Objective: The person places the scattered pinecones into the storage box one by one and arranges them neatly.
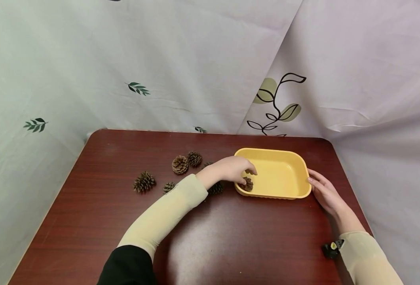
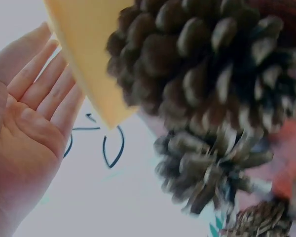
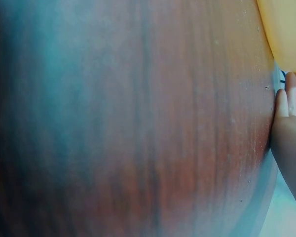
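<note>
A yellow plastic basin (image 1: 275,174) stands at the right of the table. My left hand (image 1: 229,170) reaches over its left end, fingers parted from the thumb. Just below that thumb, a brown pine cone (image 1: 247,184) lies inside the basin. In the left wrist view the left hand (image 2: 27,113) has its fingers extended at the basin's edge (image 2: 89,64); large pine cones (image 2: 182,54) fill the foreground. My right hand (image 1: 327,194) touches the basin's right end with nearly straight fingers. The right wrist view shows this hand (image 3: 292,128) against the basin's outer side (image 3: 288,34).
Left of the basin lie several pine cones, among them one standing apart (image 1: 144,182), a lighter one (image 1: 179,164) and a darker one (image 1: 194,158). My left arm partly covers others (image 1: 215,188). Behind the brown table (image 1: 259,237) hangs a white patterned cloth (image 1: 195,59).
</note>
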The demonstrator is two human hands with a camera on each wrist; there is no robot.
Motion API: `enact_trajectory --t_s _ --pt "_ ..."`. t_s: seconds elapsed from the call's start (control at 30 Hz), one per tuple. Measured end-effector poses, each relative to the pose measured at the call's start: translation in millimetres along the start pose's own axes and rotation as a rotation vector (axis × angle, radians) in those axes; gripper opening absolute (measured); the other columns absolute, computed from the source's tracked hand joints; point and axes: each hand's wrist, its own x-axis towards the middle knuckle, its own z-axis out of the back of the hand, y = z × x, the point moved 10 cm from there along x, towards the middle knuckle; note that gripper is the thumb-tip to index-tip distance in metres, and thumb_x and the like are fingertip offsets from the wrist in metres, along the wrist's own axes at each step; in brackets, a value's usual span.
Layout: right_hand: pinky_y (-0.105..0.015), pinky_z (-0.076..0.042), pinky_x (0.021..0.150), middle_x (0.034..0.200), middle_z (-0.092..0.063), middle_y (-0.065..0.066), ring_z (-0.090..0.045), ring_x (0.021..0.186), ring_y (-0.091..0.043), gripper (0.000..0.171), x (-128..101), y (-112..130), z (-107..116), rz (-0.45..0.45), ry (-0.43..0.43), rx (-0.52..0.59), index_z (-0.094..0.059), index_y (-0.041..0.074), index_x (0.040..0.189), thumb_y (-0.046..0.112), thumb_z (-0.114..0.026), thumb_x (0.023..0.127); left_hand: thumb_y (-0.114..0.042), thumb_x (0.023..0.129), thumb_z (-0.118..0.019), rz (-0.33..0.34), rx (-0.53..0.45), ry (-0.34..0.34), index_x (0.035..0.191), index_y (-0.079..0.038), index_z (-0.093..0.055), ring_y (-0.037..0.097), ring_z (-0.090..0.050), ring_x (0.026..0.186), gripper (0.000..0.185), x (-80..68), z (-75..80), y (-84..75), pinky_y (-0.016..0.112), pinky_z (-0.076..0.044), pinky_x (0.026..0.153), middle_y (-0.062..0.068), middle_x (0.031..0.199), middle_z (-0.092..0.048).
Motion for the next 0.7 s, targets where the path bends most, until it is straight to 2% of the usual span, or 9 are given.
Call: enact_trajectory --t_s 0.2,0.3,0.43,0.53,0.7 --pt "-0.011 -0.052 0.095 0.127 -0.072 0.013 -0.068 0.113 0.001 0.043 -0.1 0.5 -0.9 -0.006 -0.004 -0.002 -0.065 0.026 0.133 -0.001 -0.038 0.112 -0.014 0.097 -0.078 -0.006 -0.024 -0.087 0.137 -0.009 -0.072 0.019 -0.068 0.127 0.041 -19.7 19.8 4.4 0.033 -0.054 0.113 0.003 0.136 -0.074" --pt "-0.011 -0.052 0.095 0.127 -0.072 0.013 -0.068 0.113 0.001 0.044 -0.7 1.2 -0.7 -0.004 -0.003 -0.001 -0.065 0.025 0.133 -0.001 -0.038 0.112 -0.015 0.096 -0.079 -0.009 -0.026 -0.120 0.136 -0.008 -0.072 0.020 -0.071 0.123 0.040 -30.7 26.4 6.8 0.035 -0.055 0.112 0.004 0.135 -0.075" --pt "-0.012 -0.053 0.095 0.126 -0.073 0.011 -0.069 0.112 0.000 0.044 -1.1 1.6 -0.2 0.007 0.002 0.005 -0.065 0.024 0.134 -0.002 -0.037 0.112 -0.016 0.096 -0.079 0.002 -0.003 -0.159 0.136 -0.010 -0.072 0.021 -0.069 0.128 0.041 -48.1 33.0 10.8 0.036 -0.053 0.116 0.004 0.137 -0.074" --pt "-0.012 -0.054 0.094 0.125 -0.074 0.010 -0.069 0.111 -0.001 0.044 -1.3 1.1 0.4 0.009 0.004 0.004 -0.065 0.023 0.134 -0.002 -0.037 0.112 -0.017 0.096 -0.079 0.014 0.008 -0.187 0.137 -0.011 -0.072 0.022 -0.065 0.134 0.042 -65.3 36.5 15.3 0.037 -0.050 0.119 0.005 0.140 -0.072" --pt "-0.013 -0.054 0.092 0.125 -0.073 0.012 -0.069 0.109 -0.001 0.044 -0.5 -0.2 1.4 0.002 0.000 -0.023 -0.065 0.025 0.134 -0.001 -0.038 0.113 -0.015 0.096 -0.080 0.042 -0.017 -0.262 0.137 -0.010 -0.071 0.025 -0.066 0.134 0.042 -102.7 41.3 29.6 0.041 -0.052 0.117 0.007 0.140 -0.072"
